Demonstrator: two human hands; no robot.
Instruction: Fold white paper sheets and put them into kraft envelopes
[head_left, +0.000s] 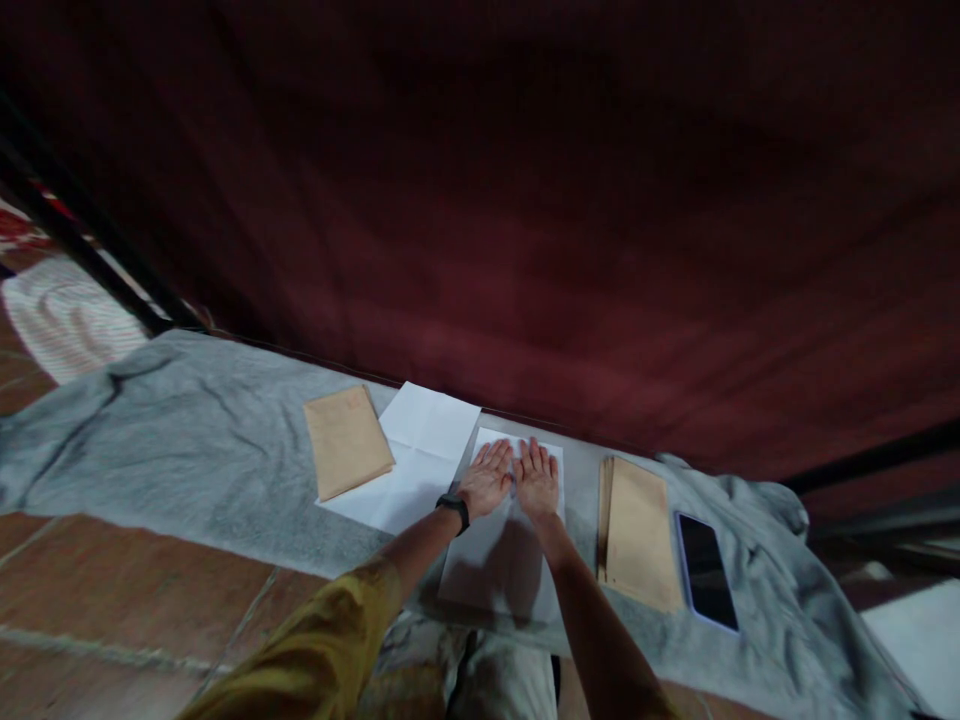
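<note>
A white sheet of paper [495, 570] lies in front of me on the grey cloth. My left hand [486, 478], with a dark band on its wrist, rests flat on the upper part of this sheet. Beside it my right hand [537, 482] also lies flat there, fingers stretched out toward the far edge. Left of the hands is a creased white sheet [429, 432], partly covered by a brown envelope [346, 440]. To the right sits a stack of brown envelopes [641, 530].
A phone [706, 570] with a dark screen lies right of the envelope stack. Grey cloth [210, 440] covers the narrow surface. Behind it hangs a dark red curtain [480, 220]. Striped fabric [75, 310] is at the far left, above the tiled floor [127, 590].
</note>
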